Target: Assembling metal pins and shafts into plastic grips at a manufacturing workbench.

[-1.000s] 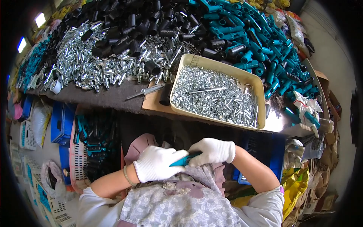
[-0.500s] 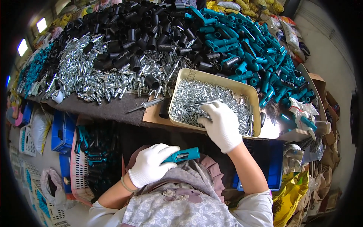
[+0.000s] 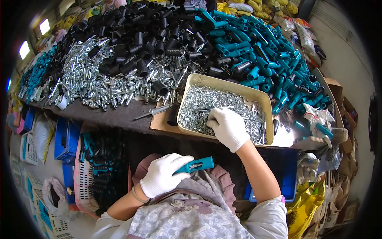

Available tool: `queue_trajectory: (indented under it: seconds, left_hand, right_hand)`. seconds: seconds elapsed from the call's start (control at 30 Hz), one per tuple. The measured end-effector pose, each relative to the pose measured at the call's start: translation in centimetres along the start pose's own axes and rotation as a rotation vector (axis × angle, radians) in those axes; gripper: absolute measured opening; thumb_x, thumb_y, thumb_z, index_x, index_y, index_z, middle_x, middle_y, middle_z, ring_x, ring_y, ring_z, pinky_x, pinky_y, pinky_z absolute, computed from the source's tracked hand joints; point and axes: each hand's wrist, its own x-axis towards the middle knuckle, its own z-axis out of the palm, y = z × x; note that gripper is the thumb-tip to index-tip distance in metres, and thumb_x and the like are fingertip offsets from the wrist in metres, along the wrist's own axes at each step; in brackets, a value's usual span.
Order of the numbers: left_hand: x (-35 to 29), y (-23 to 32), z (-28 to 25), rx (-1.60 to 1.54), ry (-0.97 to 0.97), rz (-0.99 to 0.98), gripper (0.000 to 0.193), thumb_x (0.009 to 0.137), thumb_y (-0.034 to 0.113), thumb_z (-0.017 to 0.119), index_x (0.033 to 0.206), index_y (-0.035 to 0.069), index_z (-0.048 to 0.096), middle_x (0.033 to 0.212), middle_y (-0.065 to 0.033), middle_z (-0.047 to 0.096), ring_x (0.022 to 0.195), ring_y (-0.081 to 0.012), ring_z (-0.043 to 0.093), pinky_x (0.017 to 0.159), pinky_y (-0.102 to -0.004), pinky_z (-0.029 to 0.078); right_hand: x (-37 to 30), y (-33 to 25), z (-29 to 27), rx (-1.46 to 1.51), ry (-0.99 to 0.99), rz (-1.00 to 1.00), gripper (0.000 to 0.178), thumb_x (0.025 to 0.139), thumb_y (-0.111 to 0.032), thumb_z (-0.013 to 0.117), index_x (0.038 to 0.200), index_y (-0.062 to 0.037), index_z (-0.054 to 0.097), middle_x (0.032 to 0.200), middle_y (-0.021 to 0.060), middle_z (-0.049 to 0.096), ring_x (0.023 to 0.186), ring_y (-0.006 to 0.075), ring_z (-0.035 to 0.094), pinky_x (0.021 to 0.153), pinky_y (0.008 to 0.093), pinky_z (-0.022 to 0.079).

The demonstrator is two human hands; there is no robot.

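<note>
My left hand [image 3: 164, 175], in a white knit glove, is wrapped round a teal plastic handle housing [image 3: 202, 163] over my lap. Through a slot in the housing, a silver metal part shows. My gloved right hand [image 3: 229, 128] is in the cream tray [image 3: 229, 81], thumb and fingertips pinched together at the small silver metal parts [image 3: 199, 95] heaped there. What the fingertips hold, if anything, is too small to make out. A thin metal pin [image 3: 211, 108] lies across the parts beside those fingers.
Behind the tray rise heaps of black tubes [image 3: 139, 38], silver metal fittings [image 3: 85, 65] and teal housings [image 3: 254, 47]. A pointed metal tool [image 3: 153, 111] lies left of the tray. A pink basket [image 3: 82, 175] with teal-and-black pieces stands lower left, a blue bin [image 3: 292, 187] lower right.
My right hand's fingers have drawn together over the small parts. The left hand has shifted slightly right with the housing, which is turned so more of its slot shows.
</note>
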Motion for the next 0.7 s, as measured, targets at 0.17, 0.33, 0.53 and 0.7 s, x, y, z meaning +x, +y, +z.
queue_trajectory:
  seconds: [0.17,0.33,0.53,0.7]
  left_hand:
    - [-0.3,0.0,-0.3,0.000,0.011,-0.011,0.045,0.075,0.017,0.080,0.117,0.009,0.066,0.093,-0.0098,0.066,0.081,-0.0298,0.066,0.069,-0.0365,0.054]
    - [-0.4,0.2,-0.7,0.027,-0.013,-0.031,0.045,0.075,0.016,0.080,0.117,0.009,0.066,0.093,-0.0102,0.066,0.081,-0.0298,0.066,0.069,-0.0367,0.054]
    - [-0.1,0.1,-0.5,-0.001,0.017,-0.006,0.044,0.075,0.017,0.080,0.116,0.009,0.066,0.092,-0.0101,0.066,0.080,-0.0296,0.066,0.068,-0.0364,0.054]
    - [-0.2,0.0,-0.9,0.010,-0.004,-0.009,0.045,0.075,0.016,0.081,0.117,0.008,0.067,0.091,-0.0103,0.066,0.080,-0.0293,0.066,0.069,-0.0364,0.054]
  right_hand:
    - [-0.6,0.4,-0.6,0.095,0.147,0.032,0.014,0.085,-0.013,0.067,0.095,-0.0042,0.066,0.088,0.0170,0.066,0.086,0.0365,0.064,0.076,0.0424,0.051]
    - [-0.6,-0.3,-1.4,-0.063,-0.082,0.052,0.018,0.085,-0.021,0.067,0.091,-0.0047,0.067,0.089,0.0174,0.067,0.089,0.0367,0.066,0.077,0.0443,0.051]
    - [-0.8,1.1,-0.6,0.146,0.189,0.116,0.012,0.086,-0.017,0.065,0.088,-0.0064,0.070,0.084,0.0150,0.068,0.083,0.0365,0.066,0.074,0.0428,0.052]
    - [-1.0,1.4,-1.8,0.250,0.177,0.184,0.012,0.083,-0.011,0.072,0.092,-0.0022,0.072,0.082,0.0138,0.072,0.073,0.0249,0.070,0.068,0.0323,0.053]
